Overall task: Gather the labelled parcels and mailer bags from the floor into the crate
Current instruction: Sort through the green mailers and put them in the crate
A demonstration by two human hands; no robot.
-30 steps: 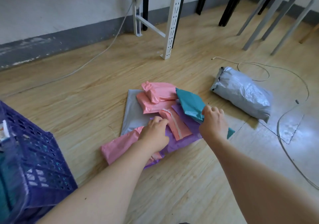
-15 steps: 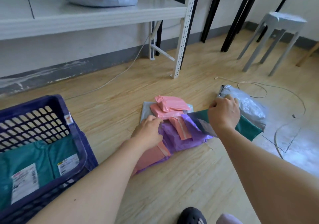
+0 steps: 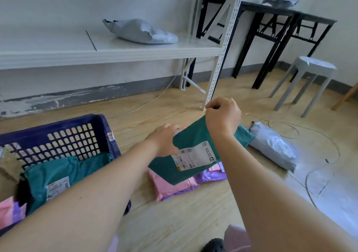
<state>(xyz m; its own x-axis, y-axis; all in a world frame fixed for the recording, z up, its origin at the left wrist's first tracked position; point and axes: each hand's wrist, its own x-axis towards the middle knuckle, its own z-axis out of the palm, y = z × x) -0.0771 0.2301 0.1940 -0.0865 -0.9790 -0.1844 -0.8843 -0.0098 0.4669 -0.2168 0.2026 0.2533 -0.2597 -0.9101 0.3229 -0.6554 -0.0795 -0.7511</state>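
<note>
My right hand (image 3: 222, 117) pinches the top edge of a dark green mailer bag (image 3: 190, 147) and holds it up off the floor, its white label facing me. My left hand (image 3: 164, 140) grips the bag's left edge. Under it lie pink (image 3: 170, 185) and purple (image 3: 211, 175) mailer bags on the wooden floor. A grey mailer parcel (image 3: 273, 146) lies on the floor to the right. The dark blue crate (image 3: 58, 123) stands at the left and holds a teal labelled bag (image 3: 64, 172), plus pink and purple ones.
A white shelf (image 3: 108, 53) with a grey parcel (image 3: 139, 31) runs along the wall behind. Its upright post (image 3: 220, 61) stands just beyond my right hand. A grey stool (image 3: 308, 77), a black table (image 3: 271, 19) and a loose cable (image 3: 310, 135) are on the right.
My right hand has lifted the green bag off the pile and turned it label side up. My left hand moved from the pile onto the bag's edge. The view tilted upward.
</note>
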